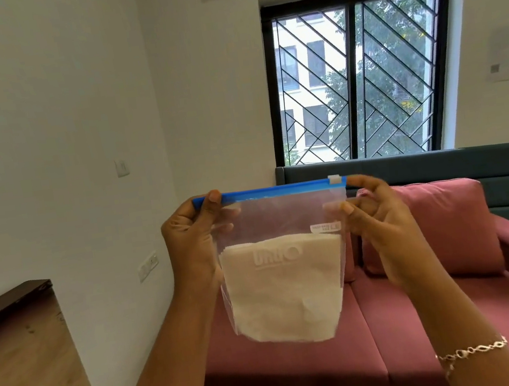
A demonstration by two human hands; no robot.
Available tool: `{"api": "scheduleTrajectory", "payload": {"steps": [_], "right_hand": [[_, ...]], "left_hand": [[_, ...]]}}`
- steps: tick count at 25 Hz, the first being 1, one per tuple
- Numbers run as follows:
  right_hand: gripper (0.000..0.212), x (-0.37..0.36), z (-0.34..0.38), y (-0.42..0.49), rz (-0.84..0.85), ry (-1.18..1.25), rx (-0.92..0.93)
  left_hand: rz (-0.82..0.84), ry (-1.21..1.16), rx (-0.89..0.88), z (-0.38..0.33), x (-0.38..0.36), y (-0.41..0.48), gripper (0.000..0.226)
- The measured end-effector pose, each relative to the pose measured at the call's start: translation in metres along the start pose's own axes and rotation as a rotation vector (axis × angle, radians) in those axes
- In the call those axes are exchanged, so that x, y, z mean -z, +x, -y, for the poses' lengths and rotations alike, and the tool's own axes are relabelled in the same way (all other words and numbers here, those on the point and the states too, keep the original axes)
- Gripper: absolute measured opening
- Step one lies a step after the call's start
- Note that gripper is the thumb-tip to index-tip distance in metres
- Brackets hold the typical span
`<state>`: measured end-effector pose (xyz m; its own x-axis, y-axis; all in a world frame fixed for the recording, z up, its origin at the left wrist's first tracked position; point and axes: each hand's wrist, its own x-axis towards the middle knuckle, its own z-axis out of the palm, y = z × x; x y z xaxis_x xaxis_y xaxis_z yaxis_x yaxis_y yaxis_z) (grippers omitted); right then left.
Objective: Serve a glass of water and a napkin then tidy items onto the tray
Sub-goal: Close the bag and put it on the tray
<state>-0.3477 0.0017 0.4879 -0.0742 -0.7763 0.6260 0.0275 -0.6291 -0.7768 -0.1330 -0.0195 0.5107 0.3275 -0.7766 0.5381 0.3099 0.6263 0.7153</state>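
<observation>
left hand (192,234) pinches the left top corner of the zip bag (278,222) | right hand (371,209) grips its right edge just below the white slider (334,179) | bag held upright in the air, before a pink sofa (459,311) | inside, low: what look like folded white napkins (284,290)

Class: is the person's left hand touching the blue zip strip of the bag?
Touching. Head view: the left hand pinches the blue zip strip near its left end, thumb across it.
</observation>
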Motion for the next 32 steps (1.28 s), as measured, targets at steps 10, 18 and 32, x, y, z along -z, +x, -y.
{"api": "scheduleTrajectory", "payload": {"steps": [10,18,32], "right_hand": [[0.007,-0.009,-0.027,-0.015,-0.104,0.237,-0.145],[0.026,-0.005,-0.035,-0.012,-0.166,0.13,0.018],[0.026,0.014,-0.039,-0.017,-0.164,-0.276,0.144]], "left_hand": [[0.205,-0.002,0.24,0.028,0.013,-0.018,0.041],[-0.108,0.221,-0.109,0.059,0.014,-0.04,0.027],[0.203,0.269,0.02,0.06,0.017,-0.031,0.027]]}}
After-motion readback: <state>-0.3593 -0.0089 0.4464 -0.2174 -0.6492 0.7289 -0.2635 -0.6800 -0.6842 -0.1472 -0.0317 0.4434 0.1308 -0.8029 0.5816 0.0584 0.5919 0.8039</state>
